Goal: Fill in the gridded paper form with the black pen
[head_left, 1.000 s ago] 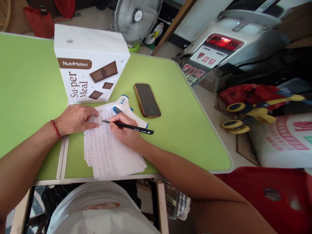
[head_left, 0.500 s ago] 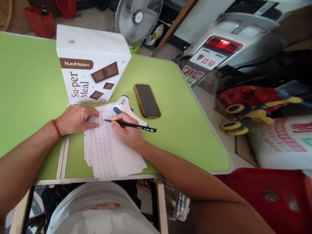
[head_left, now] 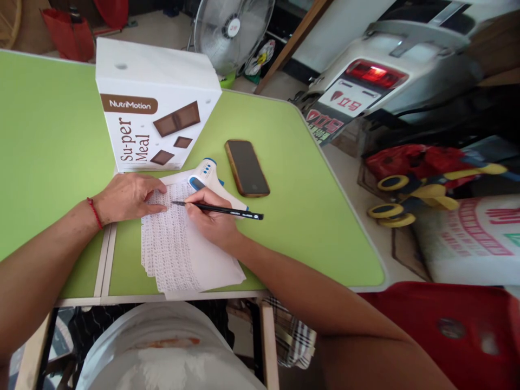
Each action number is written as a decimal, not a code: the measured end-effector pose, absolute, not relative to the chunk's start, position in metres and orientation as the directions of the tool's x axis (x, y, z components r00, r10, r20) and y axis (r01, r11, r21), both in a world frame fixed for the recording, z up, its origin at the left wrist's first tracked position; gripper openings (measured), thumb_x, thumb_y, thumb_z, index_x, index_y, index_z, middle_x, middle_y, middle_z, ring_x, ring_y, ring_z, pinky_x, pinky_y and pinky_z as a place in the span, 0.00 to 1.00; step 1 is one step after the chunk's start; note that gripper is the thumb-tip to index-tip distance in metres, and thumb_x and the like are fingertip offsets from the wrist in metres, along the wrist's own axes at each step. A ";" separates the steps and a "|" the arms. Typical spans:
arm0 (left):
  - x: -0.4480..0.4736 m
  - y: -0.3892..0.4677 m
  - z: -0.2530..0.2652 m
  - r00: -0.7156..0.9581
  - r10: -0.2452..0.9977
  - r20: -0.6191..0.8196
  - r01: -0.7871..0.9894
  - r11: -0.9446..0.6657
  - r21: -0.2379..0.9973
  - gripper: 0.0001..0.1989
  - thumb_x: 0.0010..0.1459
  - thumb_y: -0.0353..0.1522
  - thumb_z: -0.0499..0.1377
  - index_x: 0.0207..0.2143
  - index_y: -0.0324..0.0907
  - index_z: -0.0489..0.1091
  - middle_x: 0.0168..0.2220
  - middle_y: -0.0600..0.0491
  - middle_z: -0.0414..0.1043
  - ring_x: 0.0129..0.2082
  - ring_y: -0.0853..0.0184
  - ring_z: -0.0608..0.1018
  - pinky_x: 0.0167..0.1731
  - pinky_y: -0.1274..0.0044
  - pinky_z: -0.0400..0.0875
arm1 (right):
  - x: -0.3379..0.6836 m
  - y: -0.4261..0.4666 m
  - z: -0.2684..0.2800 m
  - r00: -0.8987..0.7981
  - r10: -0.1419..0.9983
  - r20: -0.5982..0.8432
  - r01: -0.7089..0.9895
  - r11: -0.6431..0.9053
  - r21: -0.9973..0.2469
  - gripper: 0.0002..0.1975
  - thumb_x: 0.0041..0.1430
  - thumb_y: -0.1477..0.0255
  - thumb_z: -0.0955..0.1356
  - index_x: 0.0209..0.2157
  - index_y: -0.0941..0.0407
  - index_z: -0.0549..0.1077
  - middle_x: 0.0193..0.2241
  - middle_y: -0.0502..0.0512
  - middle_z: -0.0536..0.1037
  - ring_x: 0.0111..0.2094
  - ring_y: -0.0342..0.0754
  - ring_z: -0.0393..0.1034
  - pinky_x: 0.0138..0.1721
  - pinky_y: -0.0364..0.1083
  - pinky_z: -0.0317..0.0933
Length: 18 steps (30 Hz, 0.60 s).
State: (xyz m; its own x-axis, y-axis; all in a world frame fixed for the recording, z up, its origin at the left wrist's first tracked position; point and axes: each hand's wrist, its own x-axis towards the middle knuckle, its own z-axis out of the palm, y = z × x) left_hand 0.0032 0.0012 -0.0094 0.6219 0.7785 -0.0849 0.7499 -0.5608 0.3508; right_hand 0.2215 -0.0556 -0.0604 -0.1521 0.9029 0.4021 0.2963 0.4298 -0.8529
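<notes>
A black pen [head_left: 227, 209] is pinched in my right hand [head_left: 213, 222], its tip on or just over the handwritten lines of the paper sheets [head_left: 173, 254]. The sheets lie overlapped at the table's near edge, written on at left and blank at right. My left hand [head_left: 128, 196] rests on their upper left edge, thumb and fingers apart, holding nothing. Just beyond my right hand lies a white and blue infrared thermometer [head_left: 207, 172], its handle partly hidden behind that hand. A phone [head_left: 247, 168] in a brown case lies to the right of it.
A white NutriMotion box [head_left: 156, 108] stands upright on the green folding table [head_left: 317, 227], beyond my left hand. Past the table are a fan [head_left: 233, 32], a scooter [head_left: 377, 70], a white sack [head_left: 479, 238] and a red stool [head_left: 439, 325].
The pen tip has shifted very slightly to the left along the writing. My left hand stays in place on the sheets; the whole view has moved a little.
</notes>
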 end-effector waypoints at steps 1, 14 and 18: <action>0.003 0.001 -0.009 0.624 0.778 -0.079 0.748 -0.564 0.350 0.18 0.59 0.40 0.66 0.49 0.42 0.79 0.29 0.55 0.75 0.26 0.70 0.71 0.28 0.77 0.57 | 0.222 -0.056 -0.060 -0.153 0.903 0.401 0.296 0.429 -0.853 0.03 0.57 0.73 0.66 0.30 0.53 0.71 0.23 0.45 0.71 0.23 0.41 0.61 0.25 0.43 0.59; 0.000 0.001 -0.011 0.648 0.761 -0.030 0.715 -0.594 0.370 0.18 0.59 0.41 0.66 0.48 0.42 0.79 0.28 0.56 0.74 0.26 0.70 0.71 0.28 0.77 0.58 | 0.220 -0.055 -0.061 -0.156 0.895 0.417 0.282 0.445 -0.850 0.03 0.58 0.73 0.67 0.30 0.53 0.72 0.23 0.46 0.73 0.23 0.41 0.61 0.25 0.43 0.60; 0.000 0.001 -0.012 0.649 0.761 -0.027 0.715 -0.596 0.366 0.18 0.59 0.42 0.65 0.48 0.42 0.79 0.27 0.56 0.74 0.25 0.70 0.71 0.27 0.78 0.57 | 0.220 -0.055 -0.060 -0.191 0.892 0.409 0.285 0.450 -0.847 0.03 0.58 0.74 0.67 0.31 0.53 0.72 0.23 0.45 0.73 0.23 0.40 0.61 0.25 0.43 0.59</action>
State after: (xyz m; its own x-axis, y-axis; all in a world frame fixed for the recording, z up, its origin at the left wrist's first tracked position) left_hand 0.0003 0.0012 -0.0116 0.6486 0.7606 -0.0274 0.7146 -0.5962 0.3659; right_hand 0.2203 -0.0550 -0.0602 -0.1908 0.8921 0.4095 0.2849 0.4495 -0.8466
